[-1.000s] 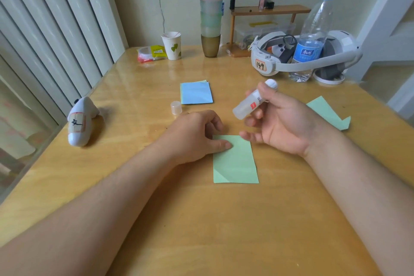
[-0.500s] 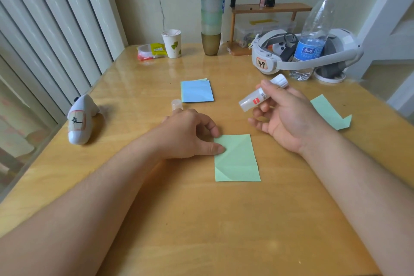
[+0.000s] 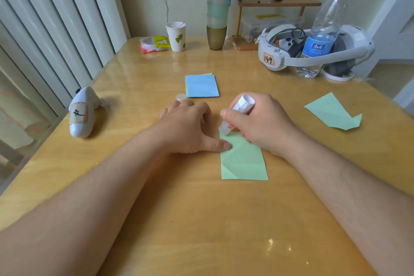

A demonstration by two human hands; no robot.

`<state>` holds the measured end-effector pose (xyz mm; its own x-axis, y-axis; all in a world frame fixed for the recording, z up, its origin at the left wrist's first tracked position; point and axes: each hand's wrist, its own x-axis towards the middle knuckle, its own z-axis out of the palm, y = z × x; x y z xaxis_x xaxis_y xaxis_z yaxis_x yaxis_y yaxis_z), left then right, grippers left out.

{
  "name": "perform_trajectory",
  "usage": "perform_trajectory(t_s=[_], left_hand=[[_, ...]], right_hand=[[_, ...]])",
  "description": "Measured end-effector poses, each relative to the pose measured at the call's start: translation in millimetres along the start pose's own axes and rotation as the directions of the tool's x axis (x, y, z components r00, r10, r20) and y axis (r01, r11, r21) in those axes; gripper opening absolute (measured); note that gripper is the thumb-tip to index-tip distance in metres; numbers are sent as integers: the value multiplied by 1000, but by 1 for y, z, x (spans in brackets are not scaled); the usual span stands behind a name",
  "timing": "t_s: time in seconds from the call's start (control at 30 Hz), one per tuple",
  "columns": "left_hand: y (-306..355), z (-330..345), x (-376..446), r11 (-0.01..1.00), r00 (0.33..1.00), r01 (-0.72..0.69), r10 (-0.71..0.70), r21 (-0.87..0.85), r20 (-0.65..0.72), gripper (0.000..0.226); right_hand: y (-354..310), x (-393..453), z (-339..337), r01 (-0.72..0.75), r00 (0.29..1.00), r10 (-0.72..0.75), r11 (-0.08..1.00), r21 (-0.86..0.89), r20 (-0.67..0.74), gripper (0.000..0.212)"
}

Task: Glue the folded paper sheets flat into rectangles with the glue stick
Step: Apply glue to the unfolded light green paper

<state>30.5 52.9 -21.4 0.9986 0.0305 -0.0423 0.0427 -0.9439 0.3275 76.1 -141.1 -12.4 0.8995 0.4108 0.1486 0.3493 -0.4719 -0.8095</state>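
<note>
- My right hand (image 3: pixel 262 123) is wrapped round the glue stick (image 3: pixel 237 116), tip angled down onto the far-left corner of the green sheet (image 3: pixel 244 159).
- My left hand (image 3: pixel 188 127) lies with fingers loosely bent and its thumb flat on the sheet's left edge, pinning it; it grasps nothing.
- Landmark is that green sheet: it sits mid-table (image 3: pixel 201 219), between both hands.
- Risk, as I judge it: thin paper may skid or wrinkle under the stick if the thumb slips on the glossy wood.
- Glue could smear past the edge onto the table, or onto my thumb, since the tip is near it.
- The sheet is matte, creased diagonally, rectangular.
- Beyond it lie the blue stack (image 3: pixel 201 85) and a small translucent cap (image 3: pixel 181 97); far right, an unglued green piece (image 3: pixel 333 112), pointed and irregular.
</note>
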Motion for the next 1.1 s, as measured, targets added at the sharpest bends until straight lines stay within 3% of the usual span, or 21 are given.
perform_trajectory(t_s=[0.13, 0.3, 0.4, 0.47, 0.53, 0.67, 0.8, 1.1], left_hand=[[0, 0, -2, 1000, 1000, -8, 8, -8, -4, 65], [-1, -1, -4, 1000, 1000, -15, 15, -8, 16, 69], [-1, -1, -4, 1000, 1000, -12, 12, -2, 15, 77], [-1, -1, -4, 1000, 1000, -10, 10, -1, 15, 79], [-1, -1, -4, 1000, 1000, -8, 8, 0, 22, 79], [0, 0, -3, 1000, 1000, -5, 5, 1, 17, 79], [-2, 1, -2, 1000, 1000, -8, 8, -6, 9, 79], [-1, 0, -4, 1000, 1000, -10, 10, 2, 11, 76]], right_hand=[[-1, 0, 3, 0, 1000, 1, 997, -79, 10, 26], [0, -1, 5, 21, 999, -19, 998, -57, 31, 23], [1, -2, 4, 25, 998, -31, 995, 98, 56, 19], [2, -1, 1, -12, 1000, 10, 971, 239, 9, 16], [3, 1, -1, -22, 999, 34, 962, 272, -40, 16], [4, 0, 2, 8, 1000, -11, 978, 209, 14, 15], [4, -1, 4, 35, 998, -36, 999, 33, 47, 18], [-3, 0, -6, 1, 999, 5, 987, -163, 34, 22]])
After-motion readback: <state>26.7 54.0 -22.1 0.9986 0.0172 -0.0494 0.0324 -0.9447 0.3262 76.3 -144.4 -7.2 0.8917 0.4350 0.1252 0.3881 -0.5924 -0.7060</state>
